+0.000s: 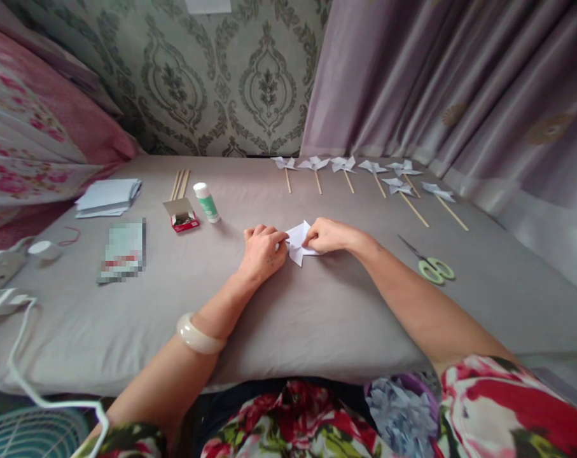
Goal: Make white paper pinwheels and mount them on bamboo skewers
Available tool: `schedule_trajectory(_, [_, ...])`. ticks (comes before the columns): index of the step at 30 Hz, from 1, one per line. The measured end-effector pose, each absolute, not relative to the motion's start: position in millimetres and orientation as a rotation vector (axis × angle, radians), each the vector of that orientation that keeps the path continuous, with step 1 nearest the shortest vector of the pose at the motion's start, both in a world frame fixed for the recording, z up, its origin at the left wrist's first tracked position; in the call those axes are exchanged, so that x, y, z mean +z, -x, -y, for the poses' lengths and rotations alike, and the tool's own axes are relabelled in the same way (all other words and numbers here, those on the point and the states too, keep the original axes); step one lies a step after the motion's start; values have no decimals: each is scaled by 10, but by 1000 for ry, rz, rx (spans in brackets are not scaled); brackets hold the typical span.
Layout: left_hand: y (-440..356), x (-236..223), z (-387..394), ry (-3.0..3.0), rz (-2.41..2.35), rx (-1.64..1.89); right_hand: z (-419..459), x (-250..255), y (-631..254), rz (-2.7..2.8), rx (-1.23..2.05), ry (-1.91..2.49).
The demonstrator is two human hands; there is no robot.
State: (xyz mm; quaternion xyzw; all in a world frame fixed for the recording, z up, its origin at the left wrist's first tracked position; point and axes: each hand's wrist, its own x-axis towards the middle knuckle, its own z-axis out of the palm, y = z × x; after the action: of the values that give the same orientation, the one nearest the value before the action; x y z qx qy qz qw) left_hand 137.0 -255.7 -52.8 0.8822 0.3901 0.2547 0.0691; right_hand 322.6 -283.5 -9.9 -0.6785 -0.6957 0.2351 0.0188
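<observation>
Two hands hold a little white paper pinwheel on the tabletop.
The left hand pinches the paper's left edge, and the right hand is bunched up, with its fingertips gripping near the middle. The pinwheel sits right between the two hands. To do this well, the left hand should hold its edge gently so the paper can't slide, and the right fingers should bring the flaps to the middle softly, without squashing their puffy bends. One point aims away from the person, one aims back toward them, and others hide partly by the fingers. It looks about as wide as it is tall, so no clear long way shows. Scissors lie to the right of the right hand.
</observation>
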Motion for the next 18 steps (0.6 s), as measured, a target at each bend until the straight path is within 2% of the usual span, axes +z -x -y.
schedule_trajectory(9, [-1391,-493,2575,-2580,-1198,682,2789,-196,-3311,2083,811,1931])
schedule_trajectory(18, [-1411,-425,2624,-2468,-1233,644,2859,-258,-3499,1634,793,1844])
